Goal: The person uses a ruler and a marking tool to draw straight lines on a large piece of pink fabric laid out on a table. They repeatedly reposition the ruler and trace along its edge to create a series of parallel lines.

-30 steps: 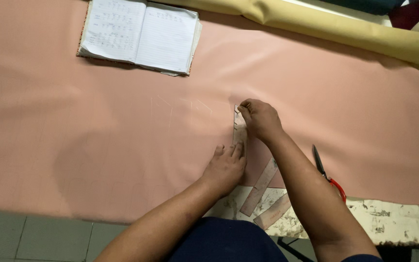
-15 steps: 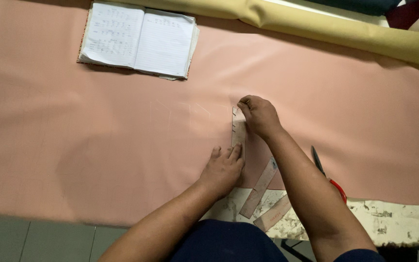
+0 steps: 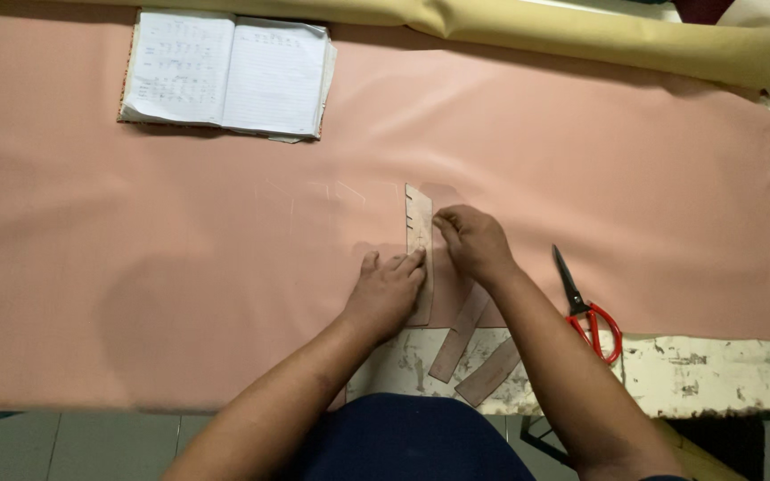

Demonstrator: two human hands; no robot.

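A pink cloth (image 3: 180,267) lies spread flat over the table. On it, near the front edge, lies a narrow notched cardboard strip (image 3: 419,223), pointing away from me. My left hand (image 3: 385,294) rests flat on the strip's near half, with its fingers apart and pressing it down. My right hand (image 3: 474,242) is curled, its pinched fingertips against the strip's right edge near the top. Whatever those fingertips hold is hidden. Faint chalk outlines show on the cloth left of the strip.
An open notebook (image 3: 225,76) lies at the back left. A rolled yellow cloth (image 3: 599,40) runs along the far edge. Red-handled scissors (image 3: 585,307) lie right of my right arm. Two loose cardboard strips (image 3: 483,374) sit on the paint-stained table edge (image 3: 715,374).
My right hand has slid a little toward me along the strip's right edge. My left hand stays pressed on the strip. The view has shifted slightly.
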